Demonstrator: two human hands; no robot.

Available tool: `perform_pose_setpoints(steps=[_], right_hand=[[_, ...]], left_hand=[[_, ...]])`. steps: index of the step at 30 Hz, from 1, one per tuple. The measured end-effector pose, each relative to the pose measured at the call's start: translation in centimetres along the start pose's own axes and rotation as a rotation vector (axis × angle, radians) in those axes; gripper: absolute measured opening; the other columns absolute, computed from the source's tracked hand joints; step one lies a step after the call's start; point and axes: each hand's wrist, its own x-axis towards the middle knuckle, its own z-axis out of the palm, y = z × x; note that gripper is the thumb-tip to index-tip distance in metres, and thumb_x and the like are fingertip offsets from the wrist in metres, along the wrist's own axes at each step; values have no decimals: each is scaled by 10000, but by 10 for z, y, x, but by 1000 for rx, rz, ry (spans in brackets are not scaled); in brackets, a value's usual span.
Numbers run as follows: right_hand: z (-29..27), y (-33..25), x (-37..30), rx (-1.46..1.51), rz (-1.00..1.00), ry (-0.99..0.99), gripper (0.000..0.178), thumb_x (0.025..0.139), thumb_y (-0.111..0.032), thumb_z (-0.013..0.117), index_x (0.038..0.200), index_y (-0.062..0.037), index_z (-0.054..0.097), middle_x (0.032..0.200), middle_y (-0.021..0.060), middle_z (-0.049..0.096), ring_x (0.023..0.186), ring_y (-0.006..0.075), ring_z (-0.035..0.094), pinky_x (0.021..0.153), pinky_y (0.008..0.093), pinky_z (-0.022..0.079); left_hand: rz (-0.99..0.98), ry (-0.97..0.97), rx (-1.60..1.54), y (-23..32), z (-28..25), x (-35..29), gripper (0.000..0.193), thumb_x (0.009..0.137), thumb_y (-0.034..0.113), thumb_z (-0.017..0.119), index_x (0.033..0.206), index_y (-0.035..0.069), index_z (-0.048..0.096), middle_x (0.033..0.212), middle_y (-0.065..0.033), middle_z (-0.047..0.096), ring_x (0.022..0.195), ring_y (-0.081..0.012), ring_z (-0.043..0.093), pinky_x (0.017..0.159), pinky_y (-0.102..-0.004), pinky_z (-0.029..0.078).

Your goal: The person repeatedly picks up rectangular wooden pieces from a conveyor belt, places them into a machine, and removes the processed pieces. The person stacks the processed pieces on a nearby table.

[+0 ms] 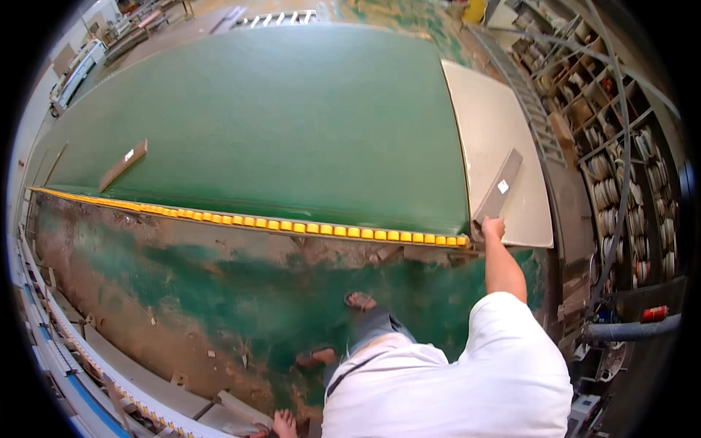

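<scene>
My right hand [493,228] is closed on the near end of a narrow grey-brown board [505,179] with a white label. That board slants away from me over a large pale panel [527,146] at the right end of the green table. At the lower edge shows my left hand [285,423], beside the end of a grey-brown piece [244,410] on the machine; its fingers show only in part, and whether they grip anything is unclear. Another narrow brown board [124,165], also labelled, lies on the green surface at the left.
A row of yellow rollers [292,227] edges the near side of the green table [314,124]. Shelves with rolls of edging [606,197] stand at the right, by a grey hose [635,330]. A long machine [95,379] curves along the lower left. The worn floor [219,292] carries debris.
</scene>
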Motion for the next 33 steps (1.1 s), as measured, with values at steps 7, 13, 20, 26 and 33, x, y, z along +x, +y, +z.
perform_pose_setpoints(steps=[7, 13, 20, 26, 33], right_hand=[[58, -9, -11, -60, -155, 88, 951, 731, -557, 766, 1486, -112, 396, 1388, 286, 478, 1310, 440, 426, 1094, 503, 365], [12, -76, -15, 869, -349, -68, 532, 882, -180, 725, 1339, 21, 544, 1303, 149, 590, 1185, 261, 545, 1045, 376, 411], [-94, -166, -258, 855, -869, -1133, 597, 840, -9, 682, 1402, -38, 482, 1334, 75, 511, 1165, 173, 507, 1004, 318, 420], [-89, -171, -492, 35, -2107, -1678, 756, 714, -145, 858, 1375, -85, 496, 1426, 230, 394, 1250, 363, 485, 993, 433, 473], [-51, -45, -772, -114, -2935, -1739, 719, 715, -123, 782, 1376, -122, 501, 1430, 265, 366, 1256, 474, 428, 1055, 520, 405]], left_hand=[[243, -335, 676, 31, 255, -110, 345, 966, 258, 645, 1218, 22, 630, 1052, -90, 707, 868, -174, 685, 702, -289, 541], [591, -353, 669, 108, 330, -141, 326, 950, 247, 666, 1168, 4, 673, 894, -37, 685, 753, -100, 591, 689, -264, 488], [692, -429, 43, 224, 305, -223, 453, 1007, 313, 601, 1329, -1, 548, 1224, -141, 663, 1078, -237, 671, 918, -364, 542], [700, -236, -840, 244, 182, -250, 574, 999, 357, 591, 1405, -15, 429, 1261, -135, 625, 1096, -258, 657, 944, -406, 535], [541, 390, -1222, 85, -102, -165, 426, 1014, 333, 534, 1346, 80, 452, 1055, -52, 640, 821, -190, 656, 656, -405, 557]])
